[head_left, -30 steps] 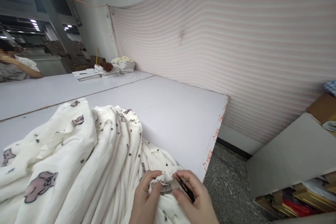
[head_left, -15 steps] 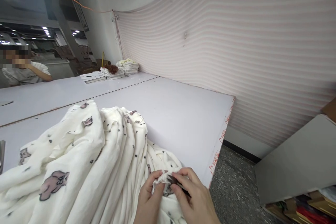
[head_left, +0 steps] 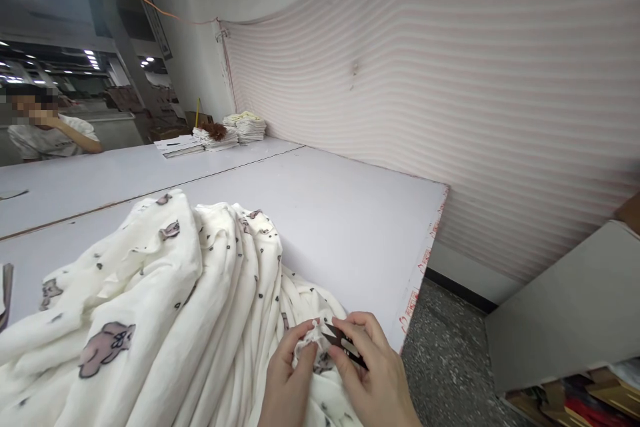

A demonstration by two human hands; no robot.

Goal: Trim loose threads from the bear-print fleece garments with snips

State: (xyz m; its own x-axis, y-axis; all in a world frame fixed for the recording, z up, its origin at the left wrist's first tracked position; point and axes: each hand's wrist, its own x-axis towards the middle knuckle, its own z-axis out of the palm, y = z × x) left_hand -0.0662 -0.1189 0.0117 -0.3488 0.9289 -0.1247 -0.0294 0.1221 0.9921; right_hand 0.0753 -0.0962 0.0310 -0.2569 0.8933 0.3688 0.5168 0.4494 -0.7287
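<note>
A heap of white fabric (head_left: 165, 320) printed with brownish bears and small dark marks lies in folds over the near side of the table. At its right end my left hand (head_left: 293, 367) is closed, pinching a gathered edge of this fabric between thumb and forefinger. My right hand (head_left: 373, 363) grips a pair of dark thread snips (head_left: 345, 345) between thumb and fingers. The snips' pointed blades are apart and face left, close to the pinched edge. Whether the blades touch the cloth I cannot tell.
The white table (head_left: 350, 220) ends at a taped right edge (head_left: 423, 267). Folded cloth stacks (head_left: 245, 127) stand at the far corner beside a striped sheet (head_left: 450, 80) on the wall. A person (head_left: 53, 127) sits across the table. Right, a grey cabinet (head_left: 565, 307) stands on the floor.
My right hand has shifted slightly up, and more of the snips now shows, with the blades spread. My left hand keeps its pinch on the fabric. The view has moved a little.
</note>
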